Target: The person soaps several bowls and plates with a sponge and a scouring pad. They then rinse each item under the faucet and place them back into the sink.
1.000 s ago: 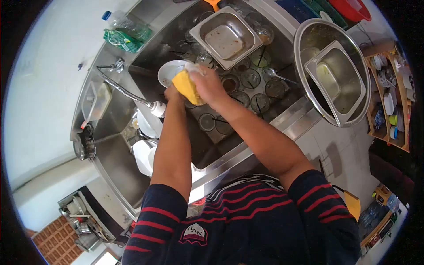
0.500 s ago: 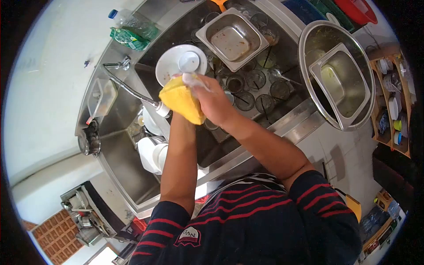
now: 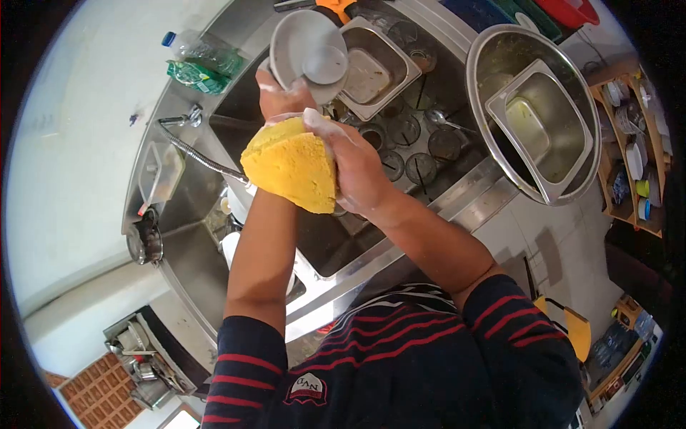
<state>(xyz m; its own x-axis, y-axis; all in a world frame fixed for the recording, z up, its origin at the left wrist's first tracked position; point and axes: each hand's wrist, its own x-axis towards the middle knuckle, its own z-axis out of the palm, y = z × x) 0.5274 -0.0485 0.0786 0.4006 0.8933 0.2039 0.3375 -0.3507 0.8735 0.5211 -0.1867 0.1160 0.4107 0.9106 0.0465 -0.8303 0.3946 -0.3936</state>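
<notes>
My left hand (image 3: pixel 280 98), wet with suds, is closed on the near edge of a white bowl (image 3: pixel 291 44). A smaller white cup (image 3: pixel 325 66) sits inside that bowl. My right hand (image 3: pixel 357 161), also soapy, grips a thick yellow sponge (image 3: pixel 289 164). The sponge is just below my left hand and covers part of my left wrist in this view. Behind the bowl, a steel food pan (image 3: pixel 382 53) rests over glasses in the sink.
Several drinking glasses (image 3: pixel 421 169) and a spoon (image 3: pixel 446 121) lie in the sink basin. To the right stands a large steel bowl (image 3: pixel 473 93) with another steel pan (image 3: pixel 572 136) in it. A flexible faucet hose (image 3: pixel 196 154) and plastic bottle (image 3: pixel 204 50) are at the left.
My left hand has lifted the white bowl with its cup up and away, partly over the steel pan. The sponge in my right hand has come a little nearer and left.
</notes>
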